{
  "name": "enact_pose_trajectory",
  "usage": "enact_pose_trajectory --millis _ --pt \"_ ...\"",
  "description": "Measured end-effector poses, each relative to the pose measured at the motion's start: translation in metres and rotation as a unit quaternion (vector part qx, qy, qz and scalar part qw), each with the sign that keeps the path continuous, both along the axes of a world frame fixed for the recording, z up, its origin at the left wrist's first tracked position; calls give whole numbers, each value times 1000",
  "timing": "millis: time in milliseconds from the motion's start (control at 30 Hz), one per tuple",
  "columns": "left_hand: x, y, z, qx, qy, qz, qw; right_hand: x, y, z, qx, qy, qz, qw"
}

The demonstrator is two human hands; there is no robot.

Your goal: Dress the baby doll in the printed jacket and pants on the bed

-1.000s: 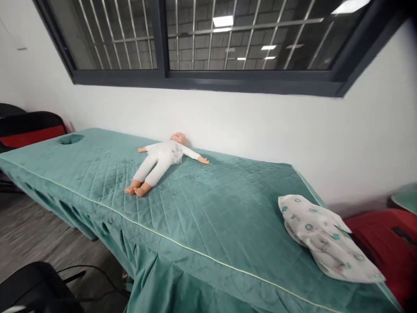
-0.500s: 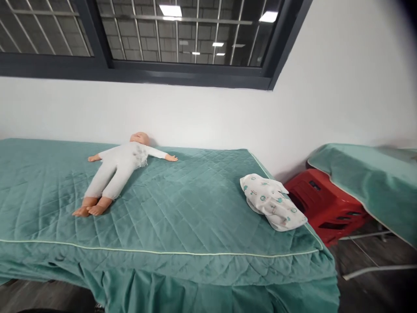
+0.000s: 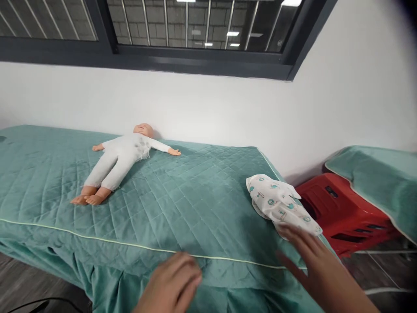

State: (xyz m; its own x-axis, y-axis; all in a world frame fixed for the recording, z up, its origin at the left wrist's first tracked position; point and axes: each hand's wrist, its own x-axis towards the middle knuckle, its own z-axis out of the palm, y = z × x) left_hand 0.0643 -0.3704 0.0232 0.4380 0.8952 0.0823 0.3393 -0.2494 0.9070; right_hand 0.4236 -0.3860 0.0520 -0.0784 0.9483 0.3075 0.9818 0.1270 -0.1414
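Near the front edge of the bed is my left hand (image 3: 172, 282), fingers loosely bent and apart from the thumb, with nothing visible in it. My right hand (image 3: 314, 261) reaches over the bed's right corner, fingers stretched out and slightly blurred. Its fingertips overlap the lower edge of a white printed cloth (image 3: 276, 198) with small green and brown figures; whether they touch it I cannot tell. The cloth lies bunched near the right edge. A baby doll (image 3: 122, 150) in a white suit lies on its back at the left, arms spread, with bare feet towards me.
A green quilted cover (image 3: 202, 187) with pale piping drapes the bed. A red plastic stool (image 3: 348, 213) stands beyond the right edge, near another green-covered surface (image 3: 387, 178). Behind are a white wall and a dark-framed window (image 3: 202, 61). A black cable (image 3: 48, 300) lies at lower left.
Both my hands have come into view from below, the right one reaching to the printed cloth. The view has tilted down a little. The doll and cloth lie as before.
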Motion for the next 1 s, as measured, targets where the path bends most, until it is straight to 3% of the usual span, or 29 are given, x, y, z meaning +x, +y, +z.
enact_pose_trajectory --millis 33,100,233,333,433,500,567,633,667,700,767,867,933,1000 --pt "7 14 3 27 -18 19 999 3 22 1 13 -47 7 999" --pt "21 55 6 55 -80 75 992 8 61 0 39 -121 -58 990" --pt "35 124 -3 -52 -242 173 953 17 111 -6 -16 -132 -129 983" --pt "30 137 -15 -113 -354 186 910 11 123 3 -26 -34 -135 990" --pt "21 133 -20 -125 -443 167 872 -26 119 28 -47 165 -86 981" --pt "18 130 -20 -128 -488 147 851 -68 115 44 -85 324 -1 942" --pt "16 128 -19 -134 -513 135 837 -110 114 52 -150 469 54 869" --pt "16 127 -19 -163 -521 145 825 -143 120 48 -210 558 74 799" --pt "16 127 -18 -180 -521 160 819 -153 126 43 -228 574 79 782" --pt "16 127 -18 -195 -519 179 813 -160 133 36 -235 570 81 783" --pt "16 129 -19 -196 -511 220 808 -165 149 22 -203 521 71 826" --pt "18 133 -21 -154 -491 234 825 -164 161 15 -49 424 38 904" --pt "20 135 -23 -141 -488 227 831 -168 158 21 39 381 69 921" --pt "21 136 -23 -154 -501 228 820 -178 152 28 65 343 148 925"
